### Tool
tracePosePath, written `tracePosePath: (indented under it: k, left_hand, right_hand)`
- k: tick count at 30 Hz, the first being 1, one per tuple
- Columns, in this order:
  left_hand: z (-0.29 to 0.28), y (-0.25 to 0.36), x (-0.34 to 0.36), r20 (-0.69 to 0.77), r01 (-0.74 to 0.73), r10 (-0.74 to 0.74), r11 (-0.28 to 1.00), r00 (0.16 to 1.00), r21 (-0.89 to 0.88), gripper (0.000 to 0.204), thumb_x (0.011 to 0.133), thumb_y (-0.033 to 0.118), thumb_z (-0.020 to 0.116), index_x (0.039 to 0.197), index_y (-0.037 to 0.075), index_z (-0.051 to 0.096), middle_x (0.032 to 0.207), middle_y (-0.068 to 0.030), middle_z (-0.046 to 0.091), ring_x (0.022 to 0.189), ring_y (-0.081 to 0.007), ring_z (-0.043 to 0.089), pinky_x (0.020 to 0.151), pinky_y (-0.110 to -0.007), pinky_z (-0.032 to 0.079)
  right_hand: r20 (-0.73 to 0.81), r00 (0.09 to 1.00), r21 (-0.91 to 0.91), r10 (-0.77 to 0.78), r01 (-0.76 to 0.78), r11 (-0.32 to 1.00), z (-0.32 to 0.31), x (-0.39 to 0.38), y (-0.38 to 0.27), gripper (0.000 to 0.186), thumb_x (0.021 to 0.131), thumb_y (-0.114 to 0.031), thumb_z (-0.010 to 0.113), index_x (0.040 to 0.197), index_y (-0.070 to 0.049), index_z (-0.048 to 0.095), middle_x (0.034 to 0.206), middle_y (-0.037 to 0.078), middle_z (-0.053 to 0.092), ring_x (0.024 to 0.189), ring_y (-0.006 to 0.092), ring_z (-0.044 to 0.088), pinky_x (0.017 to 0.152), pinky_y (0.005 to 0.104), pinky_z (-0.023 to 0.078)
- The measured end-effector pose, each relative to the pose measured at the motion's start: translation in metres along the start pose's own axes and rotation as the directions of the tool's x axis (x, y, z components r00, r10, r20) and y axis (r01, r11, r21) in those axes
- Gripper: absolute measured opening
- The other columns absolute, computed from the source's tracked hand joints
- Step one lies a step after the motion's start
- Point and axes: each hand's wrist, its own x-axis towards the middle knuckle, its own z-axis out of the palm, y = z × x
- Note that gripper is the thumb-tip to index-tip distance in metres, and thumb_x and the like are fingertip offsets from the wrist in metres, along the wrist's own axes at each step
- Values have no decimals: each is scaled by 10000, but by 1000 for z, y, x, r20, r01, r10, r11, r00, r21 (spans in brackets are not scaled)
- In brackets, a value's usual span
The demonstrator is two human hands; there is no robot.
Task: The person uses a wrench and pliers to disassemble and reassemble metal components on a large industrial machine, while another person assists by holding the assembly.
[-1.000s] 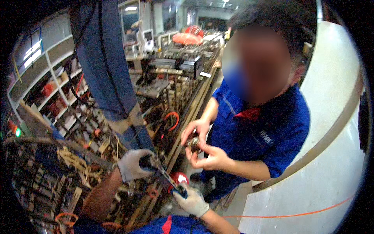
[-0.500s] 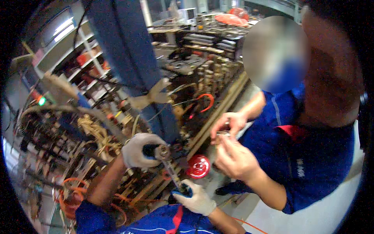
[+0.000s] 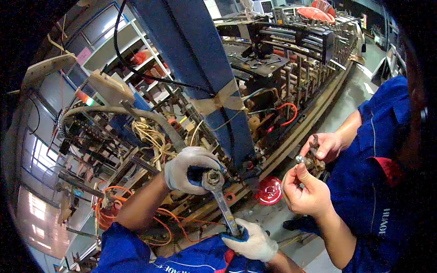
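Observation:
My left hand (image 3: 190, 169), in a white glove with a dark blue palm, is curled at the head of a metal wrench (image 3: 222, 201). A nut (image 3: 213, 178) shows inside the ring of that head. Around the lower end of the handle, close to my body, my gloved right hand (image 3: 253, 242) is closed. The wrench slants between the two hands. To the right, a co-worker's bare hands (image 3: 309, 193) hold small metal parts; a shiny rounded piece (image 3: 299, 159) shows at the fingertips.
A blue column (image 3: 189, 59) wrapped with tape stands ahead. Machinery with a long rail (image 3: 314, 111) runs to the far right. A red round dish (image 3: 269, 190) lies below the co-worker's hands. An orange hose (image 3: 104, 213) coils at left; a thick grey hose (image 3: 123, 110) arches above it.
The whole scene has shifted right in the view and looks sharper. The co-worker's hands show a shiny metal piece more plainly. Both my hands keep the wrench in much the same pose.

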Motion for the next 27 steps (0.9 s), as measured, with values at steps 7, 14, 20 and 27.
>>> tracePosePath:
  k: [7,14,20,27]
  left_hand:
    - [-8,16,-1,47,-46,47,999,998,-21,496,648,266,858,1081,76,708,1036,-159,715,897,-358,692,792,-430,538]
    - [-10,20,-6,65,-4,6,1000,998,-20,548,634,305,867,1107,76,714,1084,-153,723,940,-339,700,825,-427,542]
    - [-13,34,-11,62,32,-33,999,998,13,585,639,320,871,1143,72,708,1061,-138,729,930,-334,699,823,-426,548]
    - [-6,58,-1,63,142,-148,986,987,87,687,669,351,861,1252,55,653,1041,-165,715,918,-354,698,824,-430,553]
  right_hand:
    - [90,992,-13,-85,87,996,-4,-3,-2,316,852,-310,769,1006,-68,636,777,174,652,728,353,682,655,433,533]
    - [166,979,81,-114,101,992,-12,-6,0,333,846,-341,770,974,-68,629,735,162,660,686,380,680,624,458,539]
    - [179,971,-189,158,-124,974,-26,-27,-52,355,892,-229,714,1142,8,628,831,170,679,899,337,691,884,445,540]
    - [-73,975,-295,-212,182,938,-22,-54,28,409,820,-221,806,1137,-17,647,864,175,705,763,319,690,698,413,525]
